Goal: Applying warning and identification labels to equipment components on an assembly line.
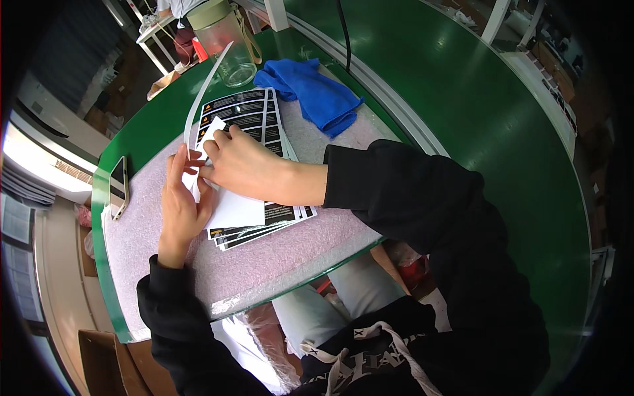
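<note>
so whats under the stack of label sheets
The stack of black label sheets lies on a pale foam mat covering the green table. The left hand, right hand and a white sheet cover its middle, hiding the mat there.

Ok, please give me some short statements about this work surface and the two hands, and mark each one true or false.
1. The blue cloth lies beside the clear jar. True.
2. The stack of label sheets is mostly red. False: the labels are black on white backing.
3. The right hand pinches a white piece over the sheets. True.
4. The phone lies under the left hand. False: it lies apart, at the mat's left edge.
5. The left hand rests on the cloth. False: it rests on the sheets.
</note>
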### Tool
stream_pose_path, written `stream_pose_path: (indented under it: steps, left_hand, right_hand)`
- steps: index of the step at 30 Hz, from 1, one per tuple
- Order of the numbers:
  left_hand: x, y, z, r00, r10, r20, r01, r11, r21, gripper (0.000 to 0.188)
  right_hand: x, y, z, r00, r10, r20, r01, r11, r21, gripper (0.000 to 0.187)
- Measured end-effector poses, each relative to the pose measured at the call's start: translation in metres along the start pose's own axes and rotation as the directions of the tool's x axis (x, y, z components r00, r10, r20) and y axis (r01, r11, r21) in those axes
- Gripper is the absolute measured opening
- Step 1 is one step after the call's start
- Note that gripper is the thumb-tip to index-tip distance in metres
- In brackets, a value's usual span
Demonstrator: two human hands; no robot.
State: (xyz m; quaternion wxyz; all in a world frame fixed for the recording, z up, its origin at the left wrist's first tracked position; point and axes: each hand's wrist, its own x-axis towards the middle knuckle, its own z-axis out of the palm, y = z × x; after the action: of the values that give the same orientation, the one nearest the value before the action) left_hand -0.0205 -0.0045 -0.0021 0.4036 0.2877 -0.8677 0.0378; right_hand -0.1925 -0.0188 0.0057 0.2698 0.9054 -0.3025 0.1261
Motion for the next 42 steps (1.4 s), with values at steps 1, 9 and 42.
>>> stream_pose_path:
  steps: [1,9,42]
  left_hand:
    - [-0.0001,0.0002,-0.0004,1.000,-0.003,0.003,0.003,1.000,0.000,0.075]
    - [0.0006,0.0009,-0.0009,1.000,0.006,0.003,-0.006,1.000,0.009,0.074]
    - [0.0017,0.0030,-0.0012,1.000,-0.013,0.019,0.012,1.000,0.016,0.072]
  right_hand:
    - [0.0002,-0.0001,0.0011,1.000,0.003,-0.009,-0.003,1.000,0.007,0.022]
    - [0.0000,0.0006,0.0001,1.000,0.004,-0.024,-0.004,1.000,0.013,0.023]
    - [-0.0006,0.0000,0.0011,0.999,0.003,-0.039,-0.003,1.000,0.011,0.018]
